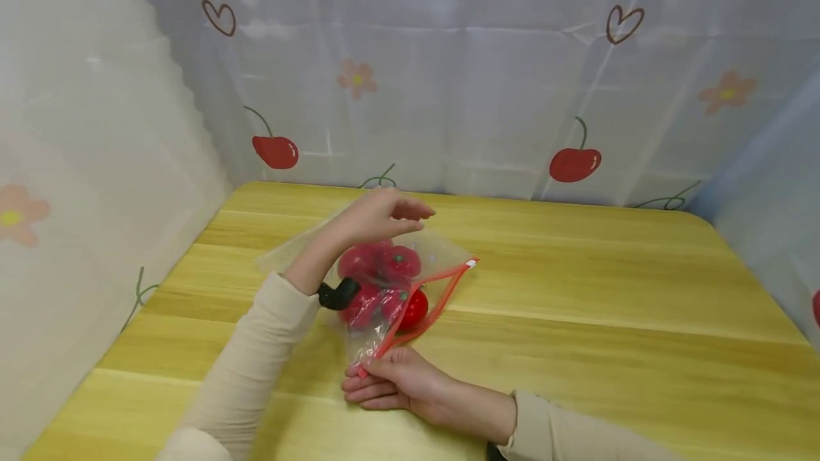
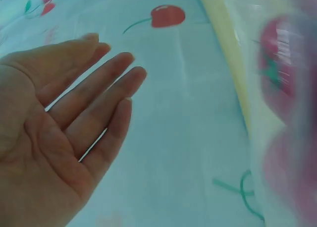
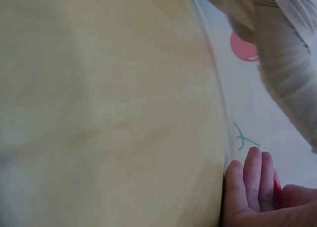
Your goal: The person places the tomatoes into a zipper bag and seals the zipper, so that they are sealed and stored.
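A clear zip bag (image 1: 445, 251) lies on the table with several red tomatoes (image 1: 398, 263) inside, their green stems showing through the plastic. Its red zip edge gapes apart, and one tomato (image 1: 416, 309) shows bright in the mouth. My right hand (image 1: 413, 384) pinches the near corner of the red zip between thumb and fingers; a bit of red shows there in the right wrist view. Over the far part of the bag hovers my left hand (image 1: 382, 216), holding nothing. In the left wrist view its fingers (image 2: 106, 83) are extended, with the bagged tomatoes (image 2: 282, 71) off to the side.
The yellow wooden table (image 1: 608, 290) spreads out around the bag. A pale curtain (image 1: 461, 91) printed with cherries, flowers and hearts hangs behind it, and another curtain (image 1: 77, 126) stands along the left. A white slider (image 1: 472, 263) sits at the zip's far end.
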### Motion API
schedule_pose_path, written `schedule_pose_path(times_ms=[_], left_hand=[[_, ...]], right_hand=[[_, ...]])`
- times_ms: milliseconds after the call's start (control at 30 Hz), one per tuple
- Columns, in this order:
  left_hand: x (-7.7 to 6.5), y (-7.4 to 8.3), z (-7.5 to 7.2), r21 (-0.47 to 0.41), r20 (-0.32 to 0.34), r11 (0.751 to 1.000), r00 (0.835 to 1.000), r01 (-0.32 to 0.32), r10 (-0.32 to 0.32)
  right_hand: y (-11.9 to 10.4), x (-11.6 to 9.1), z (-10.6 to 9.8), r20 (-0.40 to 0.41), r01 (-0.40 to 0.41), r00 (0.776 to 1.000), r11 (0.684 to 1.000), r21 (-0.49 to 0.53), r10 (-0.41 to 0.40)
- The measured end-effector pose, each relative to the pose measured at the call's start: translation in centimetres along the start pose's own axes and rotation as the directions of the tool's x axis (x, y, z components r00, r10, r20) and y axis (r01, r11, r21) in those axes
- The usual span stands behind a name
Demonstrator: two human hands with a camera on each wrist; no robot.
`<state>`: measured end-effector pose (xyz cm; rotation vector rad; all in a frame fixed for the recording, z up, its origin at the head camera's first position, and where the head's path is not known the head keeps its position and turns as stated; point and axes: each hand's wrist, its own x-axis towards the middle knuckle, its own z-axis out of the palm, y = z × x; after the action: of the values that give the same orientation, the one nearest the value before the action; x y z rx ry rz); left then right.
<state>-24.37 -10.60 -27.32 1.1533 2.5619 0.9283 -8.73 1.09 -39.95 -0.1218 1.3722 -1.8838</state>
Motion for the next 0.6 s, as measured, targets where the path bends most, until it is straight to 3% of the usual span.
schedule_pose_path(times_ms=[67,133,200,333,400,433,467,500,600], left_hand=[[2.2,0.2,0.0,-0.024,0.113,1.000,0.994,-0.002,0.004],[4.2,0.2,0.5,-0.032,0.248,0.999,0.969,0.016,-0.007],[5.9,0.1,1.5,0.018,0.381,0.999,0.923,0.052,-0.055],[8.2,-0.1,4.2,0.187,0.565,0.977,0.802,0.104,-0.194],[8.8,-0.6,5.5,0.223,0.598,0.971,0.773,0.090,-0.209],[9.0,-0.8,6.0,0.213,0.601,0.973,0.773,0.091,-0.203],[9.1,-1.1,6.3,0.199,0.590,0.976,0.784,0.088,-0.191],[9.0,-1.3,6.6,0.186,0.561,0.979,0.809,0.084,-0.176],[8.8,-2.0,6.4,0.124,0.414,0.991,0.905,0.047,-0.095]], right_hand=[[0.1,-0.1,0.0,-0.001,0.003,1.000,1.000,-0.008,-0.003],[0.3,-0.1,0.0,0.011,0.003,1.000,1.000,-0.010,-0.003],[0.4,0.0,0.1,0.026,-0.003,1.000,1.000,-0.008,0.003],[0.5,0.2,0.3,0.022,0.013,1.000,1.000,-0.011,-0.013],[0.6,0.1,0.4,0.005,0.032,0.999,0.999,-0.018,-0.032],[0.6,0.0,0.4,-0.003,0.033,0.999,0.999,-0.023,-0.033],[0.6,-0.2,0.3,-0.008,0.033,0.999,0.999,-0.030,-0.033],[0.6,-0.4,0.3,-0.014,0.034,0.999,0.999,-0.037,-0.035],[0.6,-1.5,-0.3,-0.032,0.036,0.999,0.997,-0.064,-0.038]])
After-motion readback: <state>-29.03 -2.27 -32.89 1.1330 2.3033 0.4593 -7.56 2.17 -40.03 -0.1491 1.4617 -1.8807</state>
